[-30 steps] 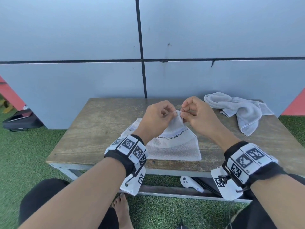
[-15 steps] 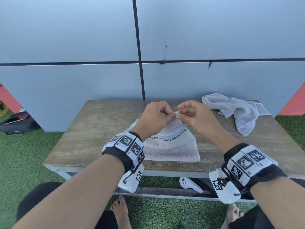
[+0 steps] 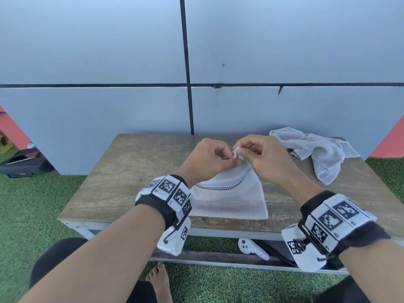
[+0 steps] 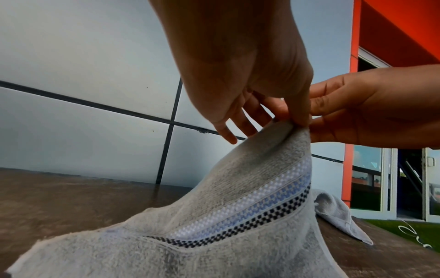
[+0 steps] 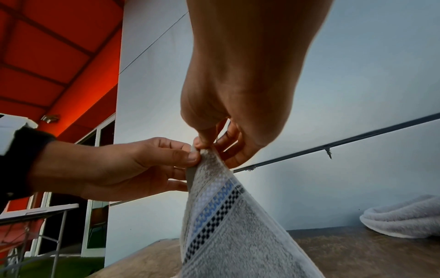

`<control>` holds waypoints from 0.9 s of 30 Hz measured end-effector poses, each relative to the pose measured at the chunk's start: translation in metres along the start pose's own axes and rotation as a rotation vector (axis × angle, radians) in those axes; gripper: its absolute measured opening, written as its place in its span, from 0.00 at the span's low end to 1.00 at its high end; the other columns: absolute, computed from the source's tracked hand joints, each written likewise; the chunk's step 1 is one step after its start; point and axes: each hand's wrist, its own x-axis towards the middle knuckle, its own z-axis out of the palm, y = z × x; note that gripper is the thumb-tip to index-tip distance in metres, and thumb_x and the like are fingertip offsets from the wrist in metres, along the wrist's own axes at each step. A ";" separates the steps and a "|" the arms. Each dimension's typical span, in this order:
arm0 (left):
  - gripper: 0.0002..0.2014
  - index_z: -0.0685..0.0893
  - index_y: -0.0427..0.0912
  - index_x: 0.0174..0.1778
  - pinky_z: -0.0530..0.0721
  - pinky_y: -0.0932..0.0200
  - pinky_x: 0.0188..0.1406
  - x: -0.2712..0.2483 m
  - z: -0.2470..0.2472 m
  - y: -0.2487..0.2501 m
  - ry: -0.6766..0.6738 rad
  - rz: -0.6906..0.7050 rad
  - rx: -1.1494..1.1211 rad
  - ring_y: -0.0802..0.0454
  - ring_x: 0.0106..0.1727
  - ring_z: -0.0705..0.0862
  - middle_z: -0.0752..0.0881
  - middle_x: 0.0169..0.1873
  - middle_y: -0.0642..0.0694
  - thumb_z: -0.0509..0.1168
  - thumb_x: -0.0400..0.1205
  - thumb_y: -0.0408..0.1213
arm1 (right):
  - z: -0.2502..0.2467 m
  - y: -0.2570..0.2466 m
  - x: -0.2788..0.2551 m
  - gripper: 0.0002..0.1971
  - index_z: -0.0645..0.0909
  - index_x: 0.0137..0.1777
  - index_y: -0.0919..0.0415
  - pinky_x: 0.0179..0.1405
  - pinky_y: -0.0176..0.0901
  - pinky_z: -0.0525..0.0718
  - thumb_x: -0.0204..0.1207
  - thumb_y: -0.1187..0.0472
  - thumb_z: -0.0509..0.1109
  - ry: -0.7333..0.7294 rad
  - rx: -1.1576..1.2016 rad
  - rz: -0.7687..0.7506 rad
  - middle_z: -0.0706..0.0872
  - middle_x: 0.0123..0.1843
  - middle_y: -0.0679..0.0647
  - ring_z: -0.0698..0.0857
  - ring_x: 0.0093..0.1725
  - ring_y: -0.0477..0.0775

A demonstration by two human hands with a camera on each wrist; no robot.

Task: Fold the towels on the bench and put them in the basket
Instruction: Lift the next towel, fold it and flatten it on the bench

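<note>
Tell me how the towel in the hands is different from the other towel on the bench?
The striped towel is pinched at its top by the left hand and the right hand, so it rises in a peak; the crumpled towel lies untouched. The striped towel shows a checked band; the crumpled towel looks plain. The striped towel sits near the bench's front edge, the crumpled towel at the far right corner. Both are pale terry cloth.

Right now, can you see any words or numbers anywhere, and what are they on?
No words or numbers can be read.
Black-and-white square code markers on the left wristband: patterns, not letters.
The same markers on the right wristband: patterns only.
Dark mark beside the checked stripe of the grey terry towel with the blue and white band: maybe print, too blurred to read.
</note>
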 end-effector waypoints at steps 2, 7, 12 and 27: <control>0.21 0.84 0.26 0.36 0.68 0.58 0.30 0.000 -0.008 0.000 -0.056 -0.033 0.054 0.50 0.28 0.71 0.77 0.27 0.37 0.79 0.75 0.43 | -0.003 -0.005 0.001 0.07 0.89 0.47 0.59 0.38 0.24 0.78 0.80 0.69 0.70 0.038 0.022 -0.033 0.91 0.41 0.51 0.85 0.37 0.42; 0.28 0.76 0.25 0.30 0.59 0.58 0.26 -0.005 -0.039 -0.007 -0.038 -0.121 0.186 0.48 0.26 0.62 0.66 0.25 0.41 0.78 0.76 0.47 | -0.019 -0.009 0.015 0.08 0.86 0.46 0.55 0.39 0.30 0.77 0.83 0.66 0.67 0.181 0.056 -0.050 0.89 0.42 0.52 0.82 0.37 0.42; 0.15 0.91 0.39 0.33 0.70 0.57 0.32 -0.010 -0.085 -0.019 0.022 -0.171 0.313 0.53 0.30 0.73 0.82 0.28 0.42 0.79 0.75 0.49 | -0.036 -0.012 0.034 0.06 0.85 0.48 0.54 0.38 0.24 0.76 0.83 0.64 0.68 0.338 0.025 -0.013 0.88 0.43 0.49 0.81 0.36 0.37; 0.05 0.92 0.40 0.46 0.86 0.44 0.50 -0.032 -0.163 -0.014 0.201 -0.078 0.558 0.38 0.44 0.88 0.91 0.38 0.39 0.71 0.82 0.36 | -0.051 -0.018 0.066 0.07 0.86 0.55 0.61 0.25 0.19 0.69 0.84 0.64 0.66 0.490 -0.020 0.096 0.84 0.42 0.54 0.77 0.26 0.32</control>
